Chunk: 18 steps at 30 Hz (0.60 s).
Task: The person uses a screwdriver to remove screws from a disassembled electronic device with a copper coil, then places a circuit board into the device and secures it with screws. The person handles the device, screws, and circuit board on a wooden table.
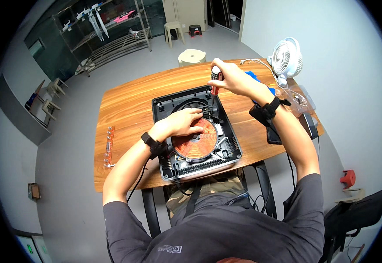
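Observation:
An opened induction cooker, its black housing [234, 139] lying on the table in front of me, shows a round copper coil [195, 148] with wires around it. My left hand [183, 122] lies over the far part of the coil, fingers stretched toward the cables beyond it. Wrapped round the handle of a screwdriver [215, 90], my right hand [235, 78] is above the housing's far right corner. The handle is red and black with a pale end. Its thin shaft points down into the housing; whether the tip touches a screw I cannot tell.
A wooden table [129, 101] carries a strip of small parts [109, 147] at left. At right are a white fan [286, 59] with its cable, blue cloth-like material [253, 76] and a dark flat device [273, 135]. Beyond the table stands a pale stool [192, 57].

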### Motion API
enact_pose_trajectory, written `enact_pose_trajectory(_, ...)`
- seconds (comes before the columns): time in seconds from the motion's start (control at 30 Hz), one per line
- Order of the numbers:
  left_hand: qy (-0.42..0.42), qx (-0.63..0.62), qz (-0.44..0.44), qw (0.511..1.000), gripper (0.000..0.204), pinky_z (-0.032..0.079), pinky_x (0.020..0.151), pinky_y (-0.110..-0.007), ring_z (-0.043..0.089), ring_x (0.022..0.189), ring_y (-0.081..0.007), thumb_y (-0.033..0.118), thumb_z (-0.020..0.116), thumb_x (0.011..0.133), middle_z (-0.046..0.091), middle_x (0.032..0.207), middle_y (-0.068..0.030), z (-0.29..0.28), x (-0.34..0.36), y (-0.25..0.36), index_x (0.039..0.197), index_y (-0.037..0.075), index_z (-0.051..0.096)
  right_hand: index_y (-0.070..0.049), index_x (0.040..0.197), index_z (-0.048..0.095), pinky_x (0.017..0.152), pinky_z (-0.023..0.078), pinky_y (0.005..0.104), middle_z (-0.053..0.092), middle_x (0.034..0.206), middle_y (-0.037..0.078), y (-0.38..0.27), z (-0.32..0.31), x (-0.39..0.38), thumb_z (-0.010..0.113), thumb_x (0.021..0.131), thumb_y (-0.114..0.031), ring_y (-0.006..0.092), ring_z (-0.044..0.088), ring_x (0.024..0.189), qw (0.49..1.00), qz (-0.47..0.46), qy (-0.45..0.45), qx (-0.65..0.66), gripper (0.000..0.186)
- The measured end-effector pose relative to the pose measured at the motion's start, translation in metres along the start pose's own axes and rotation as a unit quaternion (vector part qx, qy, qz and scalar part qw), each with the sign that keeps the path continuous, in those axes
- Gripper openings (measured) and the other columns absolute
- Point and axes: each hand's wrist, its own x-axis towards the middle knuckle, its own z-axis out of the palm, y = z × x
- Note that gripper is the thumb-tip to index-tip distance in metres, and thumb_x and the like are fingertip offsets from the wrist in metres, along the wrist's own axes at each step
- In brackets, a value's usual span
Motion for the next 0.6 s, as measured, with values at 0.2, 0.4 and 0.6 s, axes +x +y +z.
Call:
enact_pose_trajectory(0.2,-0.001,0.011,0.006,1.0,0.071,0.039,0.115,-0.041,0.048,0.137,-0.0356,0.053,0.064,0.093,0.049,0.149,-0.0219,0.0,0.001,0.001,0.135,-0.004,0.058,-0.001,0.113,0.05,0.075,0.055,0.0404,0.069,0.091,0.021,0.001,0.001,0.0,0.078,0.089,-0.023,0.0359,0.07,0.086,1.0,0.001,-0.007,0.002,0.043)
enact_pose_trajectory(0.4,-0.011,0.011,-0.007,1.0,0.074,0.041,0.114,-0.041,0.05,0.135,-0.036,0.054,0.065,0.091,0.05,0.148,-0.0214,-0.006,0.002,0.007,0.135,-0.004,0.058,-0.001,0.112,0.05,0.073,0.055,0.0406,0.069,0.09,0.021,0.002,0.002,0.003,0.078,0.089,-0.023,0.0358,0.07,0.084,1.0,0.0,-0.022,0.014,0.042)
enact_pose_trajectory(0.6,-0.007,0.015,-0.013,1.0,0.073,0.042,0.113,-0.041,0.05,0.135,-0.0362,0.052,0.067,0.089,0.05,0.149,-0.021,-0.004,0.002,0.008,0.136,-0.003,0.058,-0.001,0.107,0.05,0.071,0.053,0.0419,0.068,0.089,0.021,0.006,0.006,0.007,0.077,0.089,-0.026,0.0367,0.069,0.083,0.999,-0.039,-0.022,-0.024,0.041)
